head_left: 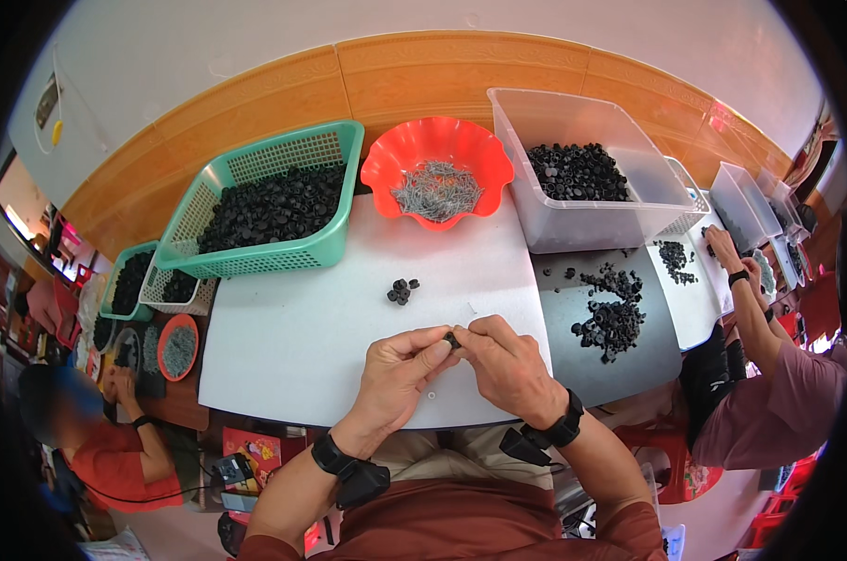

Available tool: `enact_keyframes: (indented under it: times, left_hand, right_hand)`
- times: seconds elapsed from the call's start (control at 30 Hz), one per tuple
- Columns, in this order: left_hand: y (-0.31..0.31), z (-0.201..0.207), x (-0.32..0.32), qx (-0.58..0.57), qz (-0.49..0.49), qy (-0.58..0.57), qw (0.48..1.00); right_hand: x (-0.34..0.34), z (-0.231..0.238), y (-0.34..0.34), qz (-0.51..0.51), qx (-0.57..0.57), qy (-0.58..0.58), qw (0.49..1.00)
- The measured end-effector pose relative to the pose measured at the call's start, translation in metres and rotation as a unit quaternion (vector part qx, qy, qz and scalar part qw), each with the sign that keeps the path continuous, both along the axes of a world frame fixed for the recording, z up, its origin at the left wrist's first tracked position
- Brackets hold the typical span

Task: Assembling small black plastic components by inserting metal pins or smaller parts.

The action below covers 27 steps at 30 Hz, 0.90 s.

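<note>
Above the near part of the white tabletop (283, 346), my two hands meet at the fingertips. My left hand (395, 376) is closed, with thumb and forefinger pinching a small black plastic part (452, 339). Closed against the same part, my right hand (515, 372) hides whatever else its fingertips may hold. A thin metal screw or pin (473, 309) lies just beyond my right fingers. Farther off sits a small cluster of black plastic parts (403, 292). A tiny pale ring (431, 395) rests near the table edge, between my wrists.
At the back stand a green basket (283, 254) of black parts, a red scalloped bowl (379, 173) of metal pins and a translucent bin (592, 224) of black parts. Loose black parts (610, 323) cover some of the grey board at right. Other people work at both sides.
</note>
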State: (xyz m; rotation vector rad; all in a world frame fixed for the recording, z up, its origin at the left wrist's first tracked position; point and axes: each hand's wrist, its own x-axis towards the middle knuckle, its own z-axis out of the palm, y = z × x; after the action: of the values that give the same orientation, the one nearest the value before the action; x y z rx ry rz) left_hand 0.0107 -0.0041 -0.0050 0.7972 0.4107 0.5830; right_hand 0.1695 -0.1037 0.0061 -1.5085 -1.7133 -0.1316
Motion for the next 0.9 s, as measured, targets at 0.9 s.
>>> enact_keyframes:
  times: [0.9]
  left_hand:
    - [0.0005, -0.0064, -0.0018, 0.039, -0.013, -0.016, 0.999]
  right_hand:
    - [0.0026, 0.0007, -0.0009, 0.029, -0.028, 0.073, 0.997]
